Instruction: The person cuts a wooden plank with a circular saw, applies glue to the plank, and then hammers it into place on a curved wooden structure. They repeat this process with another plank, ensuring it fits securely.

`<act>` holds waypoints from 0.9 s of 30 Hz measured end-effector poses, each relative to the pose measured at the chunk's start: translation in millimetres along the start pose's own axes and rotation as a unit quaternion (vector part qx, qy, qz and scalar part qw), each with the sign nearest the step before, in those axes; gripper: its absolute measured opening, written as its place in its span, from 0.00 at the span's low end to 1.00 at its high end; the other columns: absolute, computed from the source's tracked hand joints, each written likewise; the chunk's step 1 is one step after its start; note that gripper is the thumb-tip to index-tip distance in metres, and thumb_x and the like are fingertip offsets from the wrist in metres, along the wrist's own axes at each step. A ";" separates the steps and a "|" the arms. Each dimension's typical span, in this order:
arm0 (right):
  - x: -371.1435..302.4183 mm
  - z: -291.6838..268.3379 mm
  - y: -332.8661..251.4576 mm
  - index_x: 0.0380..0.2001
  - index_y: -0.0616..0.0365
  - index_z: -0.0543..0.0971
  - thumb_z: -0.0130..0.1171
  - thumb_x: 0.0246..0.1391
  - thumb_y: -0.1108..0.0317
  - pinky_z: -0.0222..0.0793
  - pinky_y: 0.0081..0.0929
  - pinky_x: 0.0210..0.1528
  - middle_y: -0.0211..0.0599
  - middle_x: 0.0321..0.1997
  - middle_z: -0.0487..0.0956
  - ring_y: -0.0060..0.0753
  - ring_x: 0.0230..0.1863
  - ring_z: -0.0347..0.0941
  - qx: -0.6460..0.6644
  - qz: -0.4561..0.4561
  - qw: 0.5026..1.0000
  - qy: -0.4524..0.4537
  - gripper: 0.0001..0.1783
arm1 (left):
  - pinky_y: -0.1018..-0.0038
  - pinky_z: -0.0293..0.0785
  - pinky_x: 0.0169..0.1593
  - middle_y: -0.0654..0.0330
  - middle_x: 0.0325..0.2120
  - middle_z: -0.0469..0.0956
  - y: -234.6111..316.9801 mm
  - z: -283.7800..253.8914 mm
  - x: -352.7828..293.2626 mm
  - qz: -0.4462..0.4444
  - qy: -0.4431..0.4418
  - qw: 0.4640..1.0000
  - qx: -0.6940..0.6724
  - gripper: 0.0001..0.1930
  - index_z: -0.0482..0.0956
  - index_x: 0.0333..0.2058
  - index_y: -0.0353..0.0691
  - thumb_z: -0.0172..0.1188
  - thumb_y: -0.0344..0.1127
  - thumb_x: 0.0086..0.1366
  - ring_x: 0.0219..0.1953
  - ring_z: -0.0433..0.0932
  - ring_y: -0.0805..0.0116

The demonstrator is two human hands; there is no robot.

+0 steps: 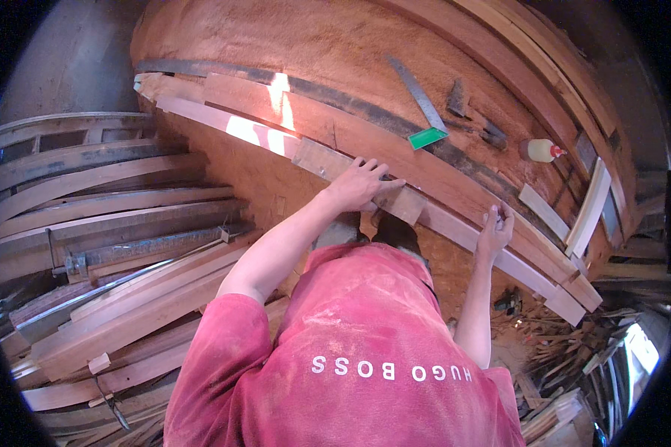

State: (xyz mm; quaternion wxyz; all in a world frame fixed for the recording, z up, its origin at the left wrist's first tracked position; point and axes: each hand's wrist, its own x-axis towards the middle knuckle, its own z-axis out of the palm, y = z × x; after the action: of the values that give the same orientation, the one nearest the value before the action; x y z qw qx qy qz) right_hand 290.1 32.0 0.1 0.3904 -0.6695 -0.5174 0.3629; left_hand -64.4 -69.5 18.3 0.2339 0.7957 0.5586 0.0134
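A long, narrow pale plank point(455, 232) lies slantwise in front of me, beside a wider reddish plank point(395, 158). On the narrow plank rests a short, flat wooden board point(313, 159), running along its length. My left hand point(356, 186) is closed over this board's near edge, with bent fingers on top and the thumb stretched to the right. Further right, my right hand point(496, 232) is raised at the planks' near edge. Its fingers are curled together, and whatever they hold is too small to make out.
A green-handled try square point(428, 138) lies on the dusty bench point(335, 45) beyond the planks. Right of it are a dark tool point(492, 135) and a red-capped bottle point(540, 150). Stacked timber point(127, 272) fills the left side, and wood scraps point(555, 350) lie at lower right.
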 end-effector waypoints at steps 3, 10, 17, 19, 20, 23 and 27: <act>-1.7 2.7 3.2 0.54 0.68 0.77 0.63 0.66 0.64 0.72 0.25 0.52 0.37 0.47 0.80 0.26 0.47 0.75 0.000 -0.003 1.000 -0.004 0.20 | 0.53 0.67 0.63 0.55 0.54 0.72 -7.1 8.7 -1.4 0.000 0.006 1.000 0.004 0.50 0.62 0.72 0.68 0.75 0.46 0.48 0.58 0.70 0.52; 7.9 1.7 28.2 0.53 0.68 0.78 0.64 0.65 0.66 0.71 0.26 0.54 0.38 0.46 0.80 0.27 0.48 0.74 0.003 -0.022 0.999 -0.029 0.19 | 0.52 0.67 0.63 0.56 0.55 0.72 -2.2 5.0 4.2 -0.014 -0.021 1.000 0.002 0.49 0.63 0.71 0.68 0.74 0.44 0.50 0.59 0.70 0.51; 36.6 4.6 4.2 0.52 0.63 0.80 0.64 0.63 0.66 0.73 0.30 0.49 0.36 0.43 0.81 0.29 0.43 0.76 -0.072 -0.073 0.993 -0.065 0.17 | 0.54 0.66 0.63 0.57 0.52 0.73 -1.0 11.8 7.5 -0.040 0.023 0.999 -0.020 0.42 0.68 0.69 0.64 0.72 0.43 0.53 0.58 0.70 0.52; 61.0 10.0 22.4 0.52 0.62 0.80 0.66 0.62 0.65 0.74 0.33 0.49 0.40 0.43 0.81 0.34 0.42 0.78 -0.086 -0.088 0.990 -0.069 0.18 | 0.55 0.66 0.61 0.57 0.51 0.73 3.0 7.0 10.4 -0.029 0.027 0.999 -0.014 0.44 0.68 0.69 0.62 0.72 0.41 0.51 0.57 0.71 0.53; 77.0 14.9 35.4 0.51 0.61 0.80 0.66 0.61 0.65 0.74 0.35 0.49 0.43 0.43 0.81 0.38 0.43 0.79 -0.093 -0.101 0.988 -0.067 0.18 | 0.56 0.67 0.60 0.57 0.50 0.73 4.1 5.8 11.0 -0.026 0.027 0.999 -0.010 0.45 0.68 0.69 0.62 0.73 0.40 0.49 0.56 0.71 0.54; 130.8 30.0 43.8 0.51 0.59 0.80 0.66 0.56 0.66 0.71 0.42 0.55 0.48 0.47 0.82 0.50 0.51 0.77 -0.197 -0.190 0.956 -0.106 0.19 | 0.57 0.66 0.62 0.57 0.51 0.73 3.5 10.0 13.9 -0.031 -0.004 0.999 -0.012 0.46 0.67 0.69 0.62 0.73 0.39 0.49 0.57 0.71 0.54; 192.5 67.9 49.7 0.49 0.55 0.81 0.63 0.57 0.62 0.68 0.48 0.60 0.46 0.48 0.82 0.52 0.56 0.73 -0.300 -0.284 0.904 -0.109 0.18 | 0.56 0.66 0.64 0.58 0.53 0.73 10.4 0.5 19.7 -0.052 -0.031 0.998 -0.018 0.47 0.67 0.69 0.61 0.73 0.36 0.47 0.57 0.70 0.53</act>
State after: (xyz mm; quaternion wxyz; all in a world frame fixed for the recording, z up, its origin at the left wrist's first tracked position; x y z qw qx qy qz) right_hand 288.8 222.0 -89.6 0.1987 -0.5361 -0.8093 0.1349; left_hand -47.7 -54.8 17.2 0.2652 0.7611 0.5917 -0.0135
